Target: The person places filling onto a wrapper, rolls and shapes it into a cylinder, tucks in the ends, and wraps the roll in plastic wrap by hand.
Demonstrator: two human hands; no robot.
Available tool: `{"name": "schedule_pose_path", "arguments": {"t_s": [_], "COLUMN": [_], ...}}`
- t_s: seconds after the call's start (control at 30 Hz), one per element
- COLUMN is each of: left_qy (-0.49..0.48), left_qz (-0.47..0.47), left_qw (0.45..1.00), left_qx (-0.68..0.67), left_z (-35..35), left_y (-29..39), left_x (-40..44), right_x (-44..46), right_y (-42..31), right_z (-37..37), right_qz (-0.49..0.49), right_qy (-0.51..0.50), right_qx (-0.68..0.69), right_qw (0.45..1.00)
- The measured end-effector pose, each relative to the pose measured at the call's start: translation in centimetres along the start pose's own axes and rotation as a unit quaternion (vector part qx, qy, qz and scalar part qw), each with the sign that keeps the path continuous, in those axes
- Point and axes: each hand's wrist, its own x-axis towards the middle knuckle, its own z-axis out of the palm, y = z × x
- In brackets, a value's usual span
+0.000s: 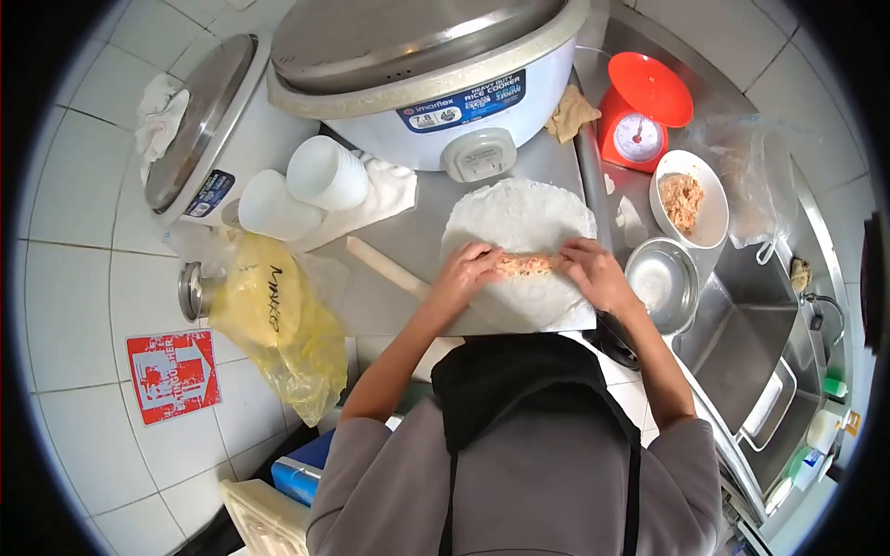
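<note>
A round, white, thin wrapper sheet (519,208) lies flat on the steel counter in front of me. Across its middle runs a log of orange-pink minced filling (527,265). My left hand (470,271) has its fingers closed at the left end of the filling. At the other end, my right hand (598,271) presses with bent fingers and thumb. The fingers cover both tips of the log. Passing beside my left wrist is a pale wooden rod (380,261), partly hidden by the forearm.
Behind the sheet stands a large rice cooker (426,102). Stacked white cups (326,174) and a yellow plastic bag (273,306) are at left. At right are a red scale (640,116), a bowl of filling (686,199), a metal bowl (663,283) and a sink (742,343).
</note>
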Motion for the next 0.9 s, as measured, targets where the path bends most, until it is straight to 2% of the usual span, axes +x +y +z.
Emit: {"name": "schedule_pose_path", "arguments": {"t_s": [0.03,0.1,0.13,0.17,0.23,0.27,0.33,0.47,0.57,0.67,0.73,0.87,0.9], "left_qy": [-0.003,-0.013,-0.024,-0.023,0.017,0.017,-0.051,-0.029,-0.043,0.002,0.034,0.034,0.036], "left_qz": [-0.011,-0.021,-0.029,-0.028,-0.053,-0.052,-0.051,-0.043,-0.067,-0.079,-0.154,-0.174,-0.206], "left_qw": [1.0,0.999,0.998,0.998,0.998,0.998,0.997,0.998,0.996,0.997,0.987,0.984,0.977], "left_qx": [-0.023,-0.033,-0.045,-0.045,-0.038,-0.036,-0.025,-0.026,-0.043,-0.027,-0.029,-0.01,-0.031], "left_z": [-0.4,0.0,0.0,0.0,-1.0,-1.4,-2.1,-2.1,-1.8,-2.0,-2.8,-4.9,-5.2], "left_y": [0.3,-0.7,-0.8,-0.6,0.4,0.1,-0.7,-0.8,-0.9,-0.9,-0.4,0.9,1.3], "left_x": [0.0,-0.1,0.0,-0.2,0.0,0.0,-0.3,-0.5,-1.2,-1.6,-2.2,-2.6,-2.7], "right_x": [0.6,1.9,2.5,3.1,4.0,3.9,4.0,4.8,5.0,5.2,5.1,5.3,5.3], "right_y": [-0.6,-2.7,-3.6,-4.4,-3.9,-3.2,-2.9,-3.7,-3.4,-4.1,-4.5,-5.2,-5.2], "right_z": [0.0,0.9,1.8,2.9,4.9,5.3,5.1,5.5,6.4,6.3,6.9,7.0,7.6], "right_qz": [-0.003,-0.07,-0.07,-0.108,-0.16,-0.162,-0.118,-0.134,-0.161,-0.141,-0.18,-0.152,-0.161], "right_qy": [0.0,0.046,0.045,0.036,0.011,0.013,-0.026,-0.002,-0.031,-0.032,-0.013,-0.015,-0.007], "right_qx": [0.0,-0.076,-0.076,-0.07,-0.076,-0.076,-0.049,-0.053,-0.068,-0.083,-0.11,-0.132,-0.139], "right_qw": [1.0,0.994,0.994,0.991,0.984,0.984,0.991,0.99,0.984,0.986,0.977,0.979,0.977]}}
